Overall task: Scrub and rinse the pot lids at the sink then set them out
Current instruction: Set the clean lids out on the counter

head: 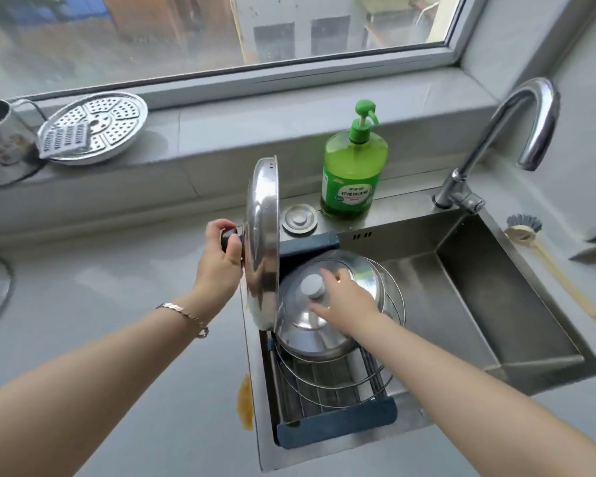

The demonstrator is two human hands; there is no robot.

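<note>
**Inspector:** Any legible markings?

**Assistant:** One item only. The green soap bottle (353, 166), standing at the back rim of the sink (479, 287), carries a label with Chinese characters. They are too small to read reliably.

**Inspector:** Hands?

**Assistant:** The left hand (226, 247), with a bracelet (183, 315) at the wrist, reaches forward over the bench (117, 287). Its fingers are curled tight round the black knob (228, 235) of the large lid (264, 242), which stands upright on edge at the sink's left rim. The right hand (344, 297) reaches into the sink, palm down, fingers spread loosely either side of the pale knob (312, 285) of the domed lid (310, 335). Whether they touch it I cannot tell.

**Inspector:** Location of that lid?

**Assistant:** Dome up in the drain rack (338, 425) spanning the sink's left end, on top of further metal-rimmed lids (341, 383).

**Inspector:** Clearances?

**Assistant:** The basin right of the rack offers room, beneath the tap (516, 132). A dish brush (544, 266) lies on the bench along the sink's right rim. An orange stain (245, 401) marks the bench by the sink's front-left corner.
</note>
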